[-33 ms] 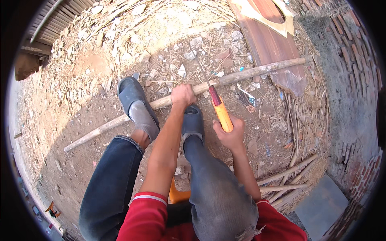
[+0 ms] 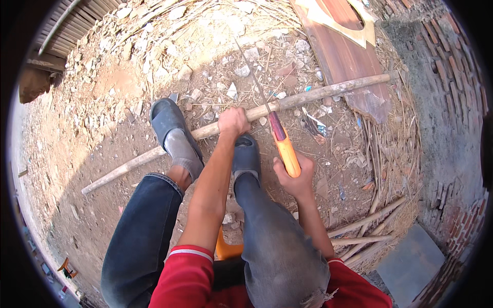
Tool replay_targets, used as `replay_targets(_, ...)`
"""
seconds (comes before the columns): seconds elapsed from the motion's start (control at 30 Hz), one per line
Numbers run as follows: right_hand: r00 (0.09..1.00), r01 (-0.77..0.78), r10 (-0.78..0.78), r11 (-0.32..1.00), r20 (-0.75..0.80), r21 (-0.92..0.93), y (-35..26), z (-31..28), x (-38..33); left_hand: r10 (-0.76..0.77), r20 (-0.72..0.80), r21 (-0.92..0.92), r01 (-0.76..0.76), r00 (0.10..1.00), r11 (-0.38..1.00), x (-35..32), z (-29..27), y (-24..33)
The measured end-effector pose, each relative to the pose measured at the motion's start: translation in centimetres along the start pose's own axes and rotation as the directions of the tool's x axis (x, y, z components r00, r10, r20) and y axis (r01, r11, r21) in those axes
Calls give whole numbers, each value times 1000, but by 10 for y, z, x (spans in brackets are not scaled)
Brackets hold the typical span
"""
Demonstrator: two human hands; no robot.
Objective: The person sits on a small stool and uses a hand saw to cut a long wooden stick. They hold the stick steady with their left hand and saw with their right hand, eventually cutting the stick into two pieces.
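A long wooden pole (image 2: 318, 93) lies slantwise over the dirt, its far right part resting on a brown plank. My left hand (image 2: 234, 122) is closed around the pole near its middle, between my two slippered feet. In my right hand (image 2: 299, 177) is a hand saw (image 2: 287, 153) with a yellow and dark red handle, my fingers wrapped round the grip. Its thin blade crosses the pole a little right of my left hand and points away from me. The blade's edge against the wood is too small to make out.
The brown plank (image 2: 339, 56) carries a pale cut-out board (image 2: 354, 36). At the right rises a worn brick wall (image 2: 447, 128), with loose sticks (image 2: 370, 226) and a grey slab (image 2: 411, 264) by its foot. Rubble and straw cover the ground. Something orange (image 2: 228, 250) shows beneath me.
My right hand has drawn the saw slightly back toward me, so the handle sits lower and farther right. My left hand and the pole have stayed in place.
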State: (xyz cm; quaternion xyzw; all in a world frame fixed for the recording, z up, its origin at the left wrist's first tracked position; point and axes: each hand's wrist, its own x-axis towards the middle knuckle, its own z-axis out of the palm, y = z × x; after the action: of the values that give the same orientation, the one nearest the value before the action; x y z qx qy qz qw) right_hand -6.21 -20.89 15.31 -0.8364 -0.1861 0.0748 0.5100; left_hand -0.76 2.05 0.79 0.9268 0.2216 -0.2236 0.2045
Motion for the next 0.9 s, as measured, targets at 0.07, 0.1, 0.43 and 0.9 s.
replay_targets(0.07, 997, 80, -80, 996, -1, -37, -6, -16, -36, 14, 27, -12, -13, 1000, 1000, -2, 4, 1)
replay_targets(0.1, 988, 153, -151, 986, 34, -70, -3, -27, -54, 10, 32, -2, -10, 999, 1000, 0, 2, -2)
replay_targets(0.43, 952, -300, 294, 951, 81, 79, 53, -39, -101, 25, 12, -10, -25, 1000, 1000, 7, 3, 0)
replay_targets(0.9, 944, -303, 302, 953, 131, -6, 25, -91, -141, 21, -43, 38, -20, 999, 999, 0, 7, -6)
